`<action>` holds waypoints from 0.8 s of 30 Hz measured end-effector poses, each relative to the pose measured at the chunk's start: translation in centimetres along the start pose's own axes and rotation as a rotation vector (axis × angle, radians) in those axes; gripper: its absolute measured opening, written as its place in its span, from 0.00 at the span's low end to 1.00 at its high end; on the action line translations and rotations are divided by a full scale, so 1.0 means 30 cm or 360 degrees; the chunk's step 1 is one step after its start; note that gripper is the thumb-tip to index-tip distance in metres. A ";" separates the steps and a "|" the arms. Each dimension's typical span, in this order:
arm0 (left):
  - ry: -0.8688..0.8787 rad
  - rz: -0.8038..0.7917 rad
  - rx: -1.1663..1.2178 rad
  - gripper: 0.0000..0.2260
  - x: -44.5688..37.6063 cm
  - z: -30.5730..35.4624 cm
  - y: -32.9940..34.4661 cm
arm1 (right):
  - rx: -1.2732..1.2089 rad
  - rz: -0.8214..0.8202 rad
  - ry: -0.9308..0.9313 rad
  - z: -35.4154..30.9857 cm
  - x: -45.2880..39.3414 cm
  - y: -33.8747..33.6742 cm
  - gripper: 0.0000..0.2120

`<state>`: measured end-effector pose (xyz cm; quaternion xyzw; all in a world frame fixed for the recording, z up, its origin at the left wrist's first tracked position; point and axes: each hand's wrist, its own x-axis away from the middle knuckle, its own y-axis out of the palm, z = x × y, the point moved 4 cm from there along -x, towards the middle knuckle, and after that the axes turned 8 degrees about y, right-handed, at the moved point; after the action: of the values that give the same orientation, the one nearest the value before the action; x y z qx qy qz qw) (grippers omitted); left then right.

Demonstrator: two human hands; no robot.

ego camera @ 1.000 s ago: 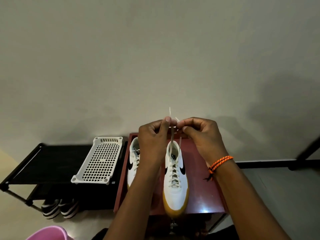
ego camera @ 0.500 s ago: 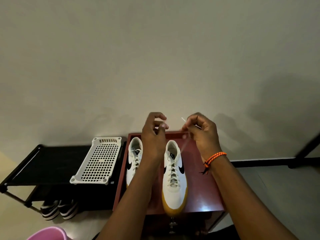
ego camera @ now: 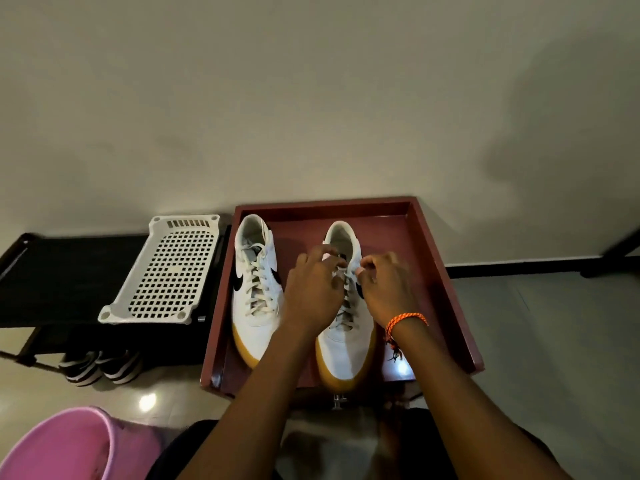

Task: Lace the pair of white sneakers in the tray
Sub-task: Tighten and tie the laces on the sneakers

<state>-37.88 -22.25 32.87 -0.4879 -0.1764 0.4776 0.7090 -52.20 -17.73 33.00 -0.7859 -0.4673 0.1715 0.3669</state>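
- Dark red tray (ego camera: 446, 271) holds two white sneakers side by side, toes toward the person
- Left sneaker (ego camera: 254, 292) laced, untouched, just beside the tray's left wall
- Right sneaker (ego camera: 346, 351) under both hands at the upper eyelets
- Left hand (ego camera: 313, 289): fingers curled, pinching the lace (ego camera: 341, 273) near the tongue
- Right hand (ego camera: 386, 285): fingers curled at the right eyelet row; blurred, cannot tell what they pinch
- White perforated basket (ego camera: 166, 271) on a black rack (ego camera: 62, 271), left of tray
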 end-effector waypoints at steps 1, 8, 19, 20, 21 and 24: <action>0.0035 -0.0015 0.0027 0.16 -0.002 -0.006 0.025 | 0.0035 -0.0006 0.0006 0.012 -0.009 0.018 0.07; 0.0126 -0.0136 0.0211 0.18 -0.038 -0.035 0.059 | 0.0244 -0.0231 0.0009 0.024 -0.048 0.062 0.06; -0.0033 -0.0319 0.0481 0.26 -0.046 -0.095 0.090 | -0.1066 -0.0644 0.0423 0.051 -0.041 0.032 0.10; -0.0047 -0.0329 0.0488 0.25 -0.049 -0.101 0.090 | -0.1150 -0.0655 0.0459 0.051 -0.039 0.029 0.09; -0.0053 -0.0335 0.0491 0.24 -0.051 -0.104 0.091 | -0.1230 -0.0651 0.0499 0.058 -0.043 0.028 0.09; -0.0028 -0.0319 0.0496 0.21 -0.054 -0.101 0.099 | -0.1318 -0.0650 0.0581 0.084 -0.050 0.036 0.09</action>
<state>-38.00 -25.01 29.26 -0.3478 -0.1542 0.4303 0.8186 -53.84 -18.30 30.41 -0.7752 -0.5688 -0.2445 0.1259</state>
